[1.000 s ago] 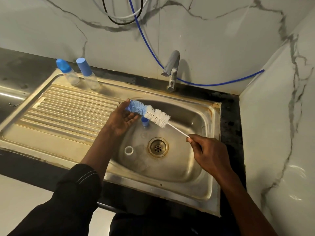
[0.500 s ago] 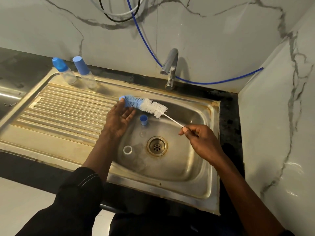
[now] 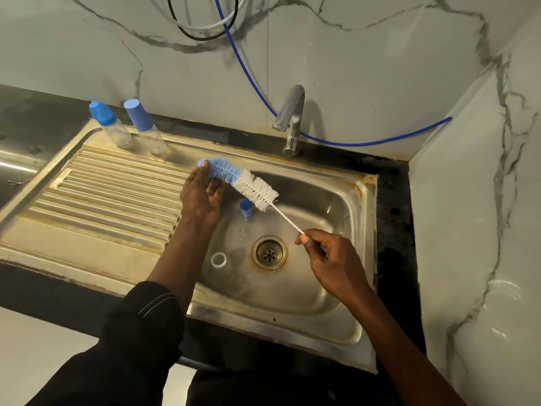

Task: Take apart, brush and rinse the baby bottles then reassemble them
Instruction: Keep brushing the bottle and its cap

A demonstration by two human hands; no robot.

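your right hand (image 3: 330, 259) pinches the thin white wire handle of the bottle brush (image 3: 248, 186) between thumb and curled fingers, over the basin just right of the drain (image 3: 269, 253). the brush slants up and left across the sink (image 3: 363, 200), white bristles nearer the handle, blue bristles at the far end. your left hand (image 3: 202, 197) is at that blue end with fingers fairly straight and laid against the bristles, one fingertip on the blue tip; it touches rather than wraps. two baby bottles (image 3: 117, 130) stand upright, side by side, at the back of the drainboard (image 3: 102, 194), both with blue tops on, well apart from your hands. in the basin a blue cap (image 3: 246, 208) stands just under the brush head and a white ring (image 3: 218, 259) lies left of the drain. something small and clear sits between cap and drain, too faint to tell what. tap (image 3: 289, 118) is behind the basin, blue hose (image 3: 248, 77) runs along the wall.
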